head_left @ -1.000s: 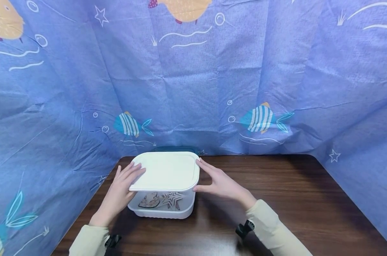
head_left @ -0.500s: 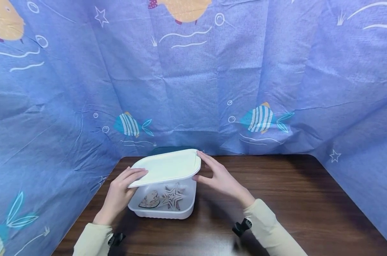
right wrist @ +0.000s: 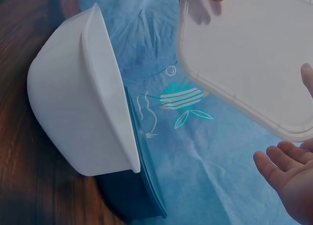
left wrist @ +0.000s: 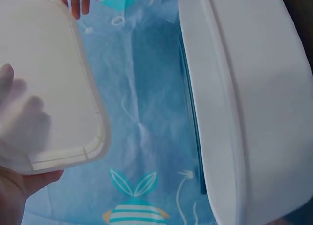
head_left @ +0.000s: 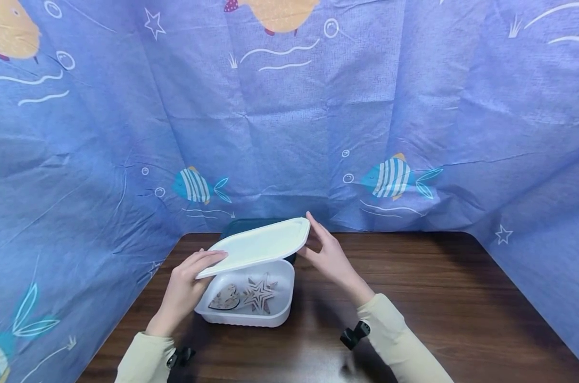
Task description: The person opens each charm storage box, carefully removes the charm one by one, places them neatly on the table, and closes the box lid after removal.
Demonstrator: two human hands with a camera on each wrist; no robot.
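Observation:
Both hands hold a white plastic lid (head_left: pixel 261 243), tilted with its right side higher, above a white plastic box (head_left: pixel 251 321). My left hand (head_left: pixel 188 282) pinches the lid's near left edge, fingers on top; the left wrist view has its thumb against the underside. At the far right corner, my right hand (head_left: pixel 330 260) holds the edge with its thumb (right wrist: pixel 307 78) on the lower face and its other fingers spread along the rim. Inside the uncovered front of the box lie a heart-shaped piece (head_left: pixel 225 298) and a star-shaped piece (head_left: pixel 259 294), both patterned brown and white.
A dark teal box (right wrist: pixel 129 195) stands right behind the white box, partly hidden by the lid in the head view. Both stand toward the left of a dark wooden table (head_left: pixel 423 298). A blue fish-print curtain (head_left: pixel 289 133) hangs along the table's back and sides.
The lid has gone from nearly level over the box to tilted, its right side rising up and back with my right hand. More of the box's inside and the teal box now shows.

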